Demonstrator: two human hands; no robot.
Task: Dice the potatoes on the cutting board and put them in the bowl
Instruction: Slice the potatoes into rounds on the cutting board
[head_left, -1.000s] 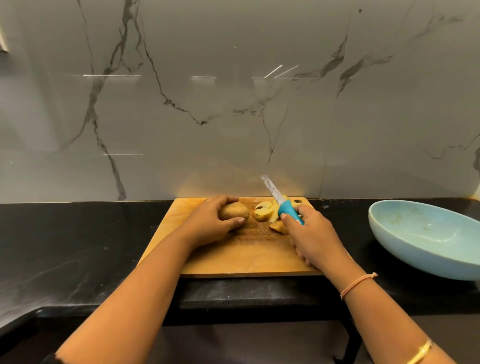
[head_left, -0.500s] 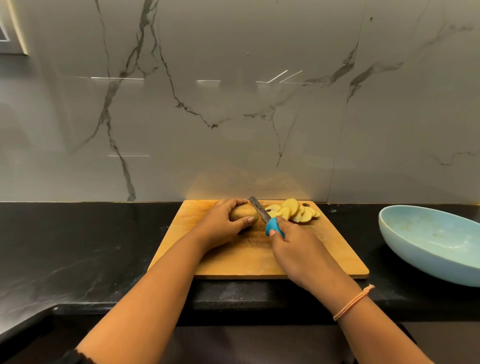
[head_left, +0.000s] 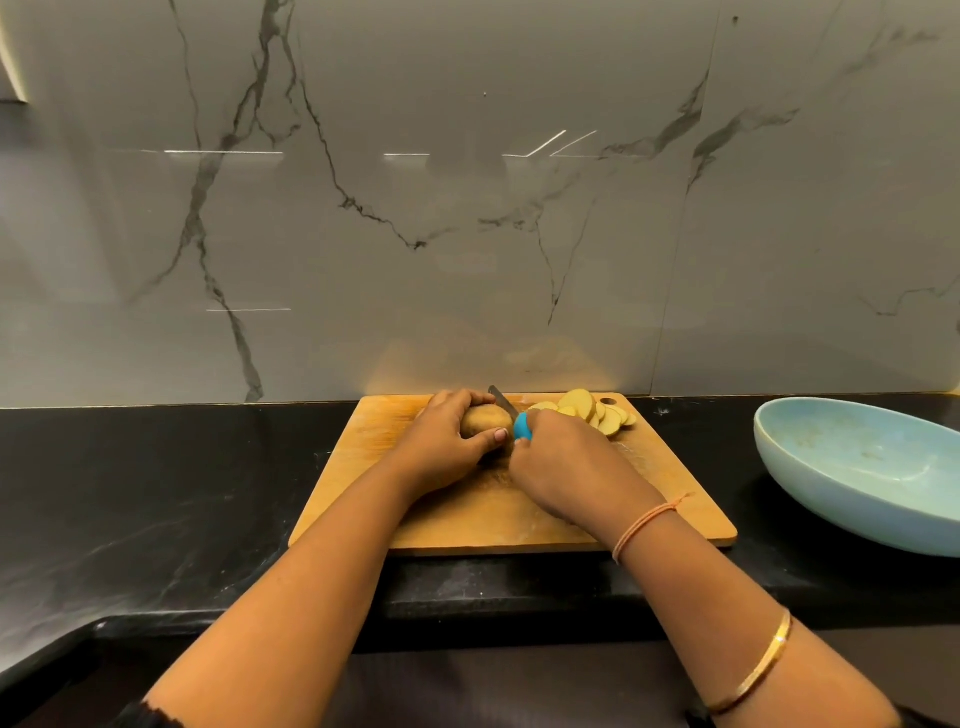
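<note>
Head view, only one. My left hand (head_left: 447, 441) sits on the whole potato (head_left: 485, 420): fingers curled over its far side, thumb pressed on the near side, pinning it to the cutting board (head_left: 358, 467). The potato is unpeeled, brown-skinned, and lies toward the back middle of the board. My right hand (head_left: 561, 462) has its fingers wrapped tight round the knife (head_left: 522, 427). Only the top of the blue handle and a short length of blade show past my knuckles. The blade points away from me and slightly left, laid against the right end of the potato. Can't tell whether the edge is in the flesh, since my hands block the contact. The potato slices (head_left: 592, 410) are pale yellow rounds, fanned and overlapping, at the back right of the board. They sit just beyond my right hand, beside the board's hanging hole (head_left: 607, 401). The bowl (head_left: 831, 499) is light blue, wide and shallow, with faint marks on its inner wall. It stands on the black countertop (head_left: 156, 493) right of the board, apart from it, and is cut off by the frame edge. The board's far edge runs along the foot of the grey veined wall (head_left: 467, 208). Its near edge is close to the counter front. A thread band (head_left: 644, 525) is on my right wrist, with a gold bangle (head_left: 758, 670) further up that forearm.
</note>
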